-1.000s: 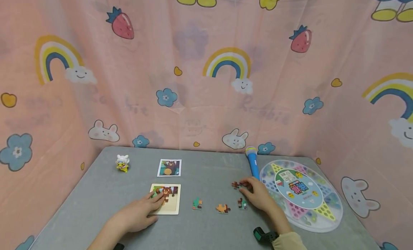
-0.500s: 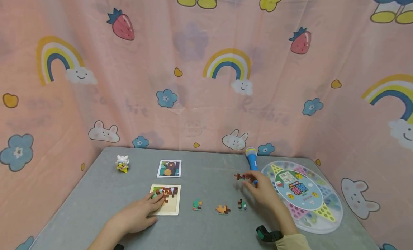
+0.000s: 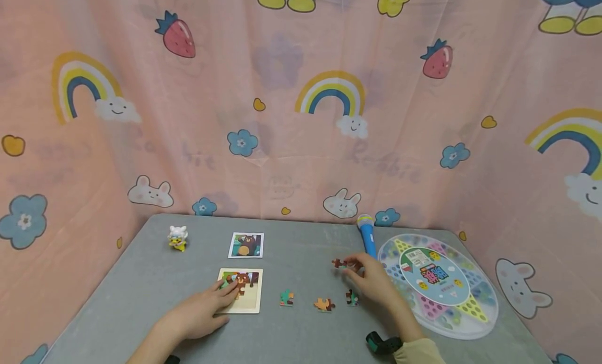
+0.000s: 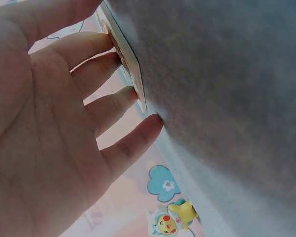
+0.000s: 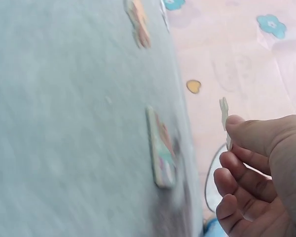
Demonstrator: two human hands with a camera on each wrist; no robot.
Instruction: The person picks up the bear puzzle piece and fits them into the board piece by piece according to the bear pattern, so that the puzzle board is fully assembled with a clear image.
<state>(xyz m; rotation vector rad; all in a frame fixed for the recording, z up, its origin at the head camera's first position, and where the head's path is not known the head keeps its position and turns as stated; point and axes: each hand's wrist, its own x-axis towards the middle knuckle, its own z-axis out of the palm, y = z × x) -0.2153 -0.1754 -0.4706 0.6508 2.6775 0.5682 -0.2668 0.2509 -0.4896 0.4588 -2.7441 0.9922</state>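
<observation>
One knobbly brown puzzle piece [image 3: 337, 263] is off the table [image 3: 301, 343], left of the blue microphone [image 3: 368, 239], pinched between thumb and fingers of my right hand [image 3: 370, 281], which hides its right end. My left hand [image 3: 199, 310], fingers slightly apart, covers part of the wooden tray [image 3: 247, 304], which holds a partial bear picture [image 3: 243, 280]. The round case [image 3: 436, 277] at right holds blurry marbles [image 3: 450, 318].

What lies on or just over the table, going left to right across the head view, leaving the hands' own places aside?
White-and-yellow figurine, wooden puzzle tray, green-and-orange piece, orange-and-brown piece, brown piece in the right grip, dark green piece, blue microphone, round game board.
</observation>
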